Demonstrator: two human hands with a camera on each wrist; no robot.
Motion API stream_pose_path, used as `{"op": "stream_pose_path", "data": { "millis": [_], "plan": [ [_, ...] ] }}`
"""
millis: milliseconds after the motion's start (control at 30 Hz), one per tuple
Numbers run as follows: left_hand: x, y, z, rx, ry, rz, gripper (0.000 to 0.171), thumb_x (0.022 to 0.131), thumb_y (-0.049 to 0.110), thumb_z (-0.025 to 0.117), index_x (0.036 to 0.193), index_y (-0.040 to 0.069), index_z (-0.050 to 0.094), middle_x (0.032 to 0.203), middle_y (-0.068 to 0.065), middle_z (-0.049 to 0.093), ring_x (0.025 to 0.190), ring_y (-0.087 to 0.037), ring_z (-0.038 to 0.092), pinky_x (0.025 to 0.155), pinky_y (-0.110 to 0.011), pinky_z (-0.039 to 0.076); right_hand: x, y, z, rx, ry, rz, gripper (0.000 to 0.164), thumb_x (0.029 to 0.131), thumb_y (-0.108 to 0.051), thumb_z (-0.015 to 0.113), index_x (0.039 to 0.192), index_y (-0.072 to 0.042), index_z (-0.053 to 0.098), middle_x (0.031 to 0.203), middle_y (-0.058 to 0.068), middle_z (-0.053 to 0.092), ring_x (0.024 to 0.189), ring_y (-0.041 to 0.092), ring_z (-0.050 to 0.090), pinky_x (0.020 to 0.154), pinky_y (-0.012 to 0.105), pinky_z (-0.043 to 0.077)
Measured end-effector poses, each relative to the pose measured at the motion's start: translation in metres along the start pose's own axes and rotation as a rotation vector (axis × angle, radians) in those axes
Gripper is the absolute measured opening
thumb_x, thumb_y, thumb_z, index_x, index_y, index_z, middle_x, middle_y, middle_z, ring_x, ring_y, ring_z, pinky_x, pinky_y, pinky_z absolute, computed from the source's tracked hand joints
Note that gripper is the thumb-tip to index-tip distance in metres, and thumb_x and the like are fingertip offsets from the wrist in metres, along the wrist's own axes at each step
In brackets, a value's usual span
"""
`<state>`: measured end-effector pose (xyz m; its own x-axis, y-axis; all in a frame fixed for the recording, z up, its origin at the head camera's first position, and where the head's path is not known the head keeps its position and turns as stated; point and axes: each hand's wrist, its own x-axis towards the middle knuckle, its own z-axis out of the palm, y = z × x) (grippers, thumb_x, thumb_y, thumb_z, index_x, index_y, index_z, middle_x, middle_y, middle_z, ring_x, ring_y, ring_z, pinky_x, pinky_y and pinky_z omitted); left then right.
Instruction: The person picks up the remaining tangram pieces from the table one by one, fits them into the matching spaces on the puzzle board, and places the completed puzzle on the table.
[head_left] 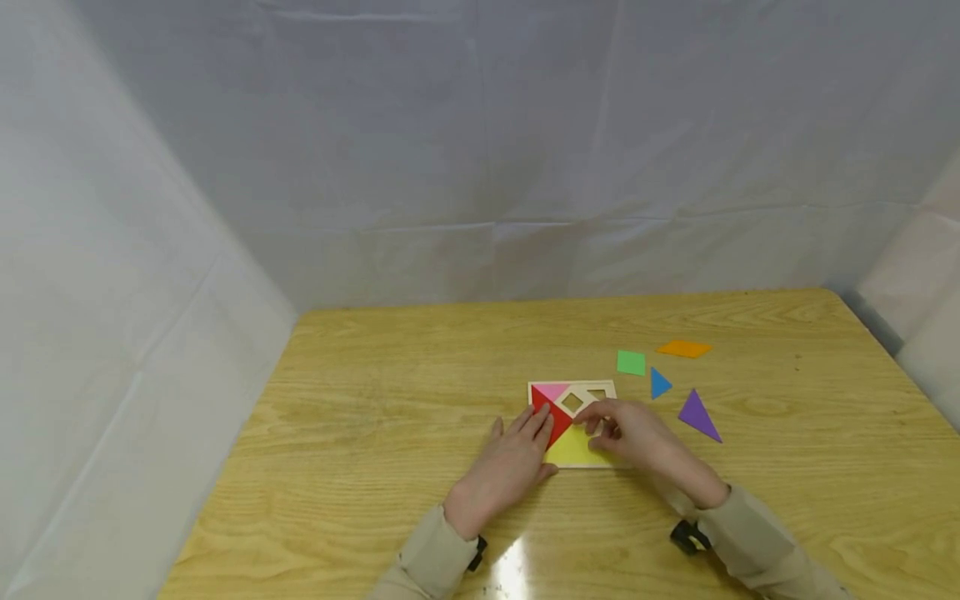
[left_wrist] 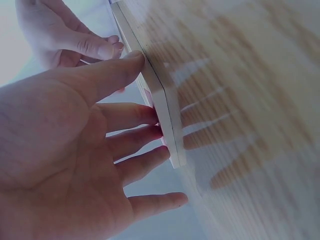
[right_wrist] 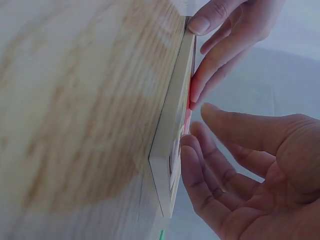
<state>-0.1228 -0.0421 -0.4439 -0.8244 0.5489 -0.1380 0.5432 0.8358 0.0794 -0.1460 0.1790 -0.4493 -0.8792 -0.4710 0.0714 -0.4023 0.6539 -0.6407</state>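
A shallow wooden tangram tray lies flat on the table. In it are a red triangle, a yellow triangle and a small pink triangle. Two recesses show at its upper right. My left hand rests on the red triangle with straight fingers, and its thumb touches the tray's edge in the left wrist view. Over the tray's right part, my right hand has loosely bent fingers, with thumb and index finger apart. Its fingertips are close to the tray's face, and no piece shows between them.
Right of the tray lie a green square, a blue triangle, an orange parallelogram and a purple triangle. They sit on the wood-grain table. Pale cloth hangs behind the table and at its sides.
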Motion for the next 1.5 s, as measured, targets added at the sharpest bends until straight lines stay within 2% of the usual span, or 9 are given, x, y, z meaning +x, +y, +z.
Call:
{"op": "stream_pose_path", "data": {
  "millis": [167,333,500,633,833,1100,1367,1500],
  "plan": [
    [-0.001,0.0,0.0,-0.002,0.004,0.001,0.065,0.101,0.044,0.059,0.154,0.007,0.045,0.163,-0.006,0.036,0.148,-0.026,0.036,0.114,-0.057,0.036,0.0,-0.003,-0.005,0.006,0.021,0.042,0.01,0.091,-0.002,0.073,0.098,-0.01,0.074,0.087,-0.002,0.07,0.076,0.01,0.063,0.069,0.025,0.054],
    [-0.002,0.0,-0.002,0.006,0.014,0.006,0.065,0.1,0.042,0.061,0.153,0.007,0.046,0.162,-0.006,0.038,0.148,-0.026,0.037,0.114,-0.057,0.037,0.001,0.004,-0.016,0.026,0.07,0.043,0.009,0.094,-0.001,0.07,0.099,-0.007,0.073,0.091,0.004,0.071,0.078,0.015,0.067,0.07,0.029,0.057],
    [-0.003,0.0,-0.001,0.005,0.011,0.007,0.065,0.1,0.042,0.061,0.153,0.008,0.046,0.162,-0.007,0.037,0.148,-0.026,0.037,0.114,-0.056,0.037,-0.001,0.016,-0.033,-0.068,0.163,0.095,0.012,0.093,-0.003,0.071,0.104,-0.008,0.074,0.095,0.005,0.073,0.079,0.019,0.069,0.07,0.036,0.058],
    [-0.003,0.001,-0.002,0.006,0.011,0.013,0.064,0.101,0.042,0.06,0.153,0.008,0.045,0.162,-0.007,0.037,0.148,-0.026,0.037,0.114,-0.056,0.037,-0.003,0.031,-0.049,-0.122,0.239,0.115,0.012,0.093,-0.003,0.07,0.105,-0.004,0.074,0.095,0.011,0.074,0.077,0.025,0.07,0.068,0.042,0.058],
    [-0.004,0.001,-0.001,0.01,0.013,0.02,0.064,0.102,0.042,0.059,0.154,0.007,0.044,0.162,-0.007,0.036,0.148,-0.026,0.036,0.114,-0.056,0.037,0.002,0.056,-0.074,-0.199,0.288,0.116,0.015,0.094,-0.002,0.068,0.108,0.001,0.072,0.1,0.019,0.072,0.081,0.034,0.07,0.065,0.045,0.058],
    [-0.004,-0.001,0.001,0.028,0.013,0.018,0.065,0.102,0.044,0.058,0.154,0.007,0.043,0.162,-0.008,0.036,0.148,-0.027,0.036,0.114,-0.056,0.036,0.019,0.087,-0.096,-0.331,0.268,0.164,0.021,0.092,0.001,0.069,0.111,0.006,0.072,0.104,0.028,0.069,0.085,0.041,0.067,0.07,0.052,0.055],
    [-0.003,-0.001,0.003,0.008,0.006,0.01,0.066,0.102,0.044,0.057,0.155,0.007,0.042,0.163,-0.007,0.034,0.149,-0.027,0.034,0.115,-0.057,0.035,0.029,0.103,-0.1,-0.41,0.129,0.24,0.029,0.091,-0.005,0.071,0.118,0.006,0.071,0.113,0.03,0.068,0.096,0.046,0.065,0.078,0.055,0.055],
    [-0.002,-0.001,0.004,0.001,0.008,0.012,0.066,0.102,0.044,0.057,0.155,0.007,0.042,0.163,-0.007,0.034,0.149,-0.027,0.034,0.115,-0.057,0.035,0.031,0.106,-0.099,-0.41,0.094,0.26,0.03,0.093,-0.006,0.07,0.119,0.008,0.07,0.113,0.03,0.067,0.099,0.047,0.064,0.082,0.056,0.054]
  ]
}}
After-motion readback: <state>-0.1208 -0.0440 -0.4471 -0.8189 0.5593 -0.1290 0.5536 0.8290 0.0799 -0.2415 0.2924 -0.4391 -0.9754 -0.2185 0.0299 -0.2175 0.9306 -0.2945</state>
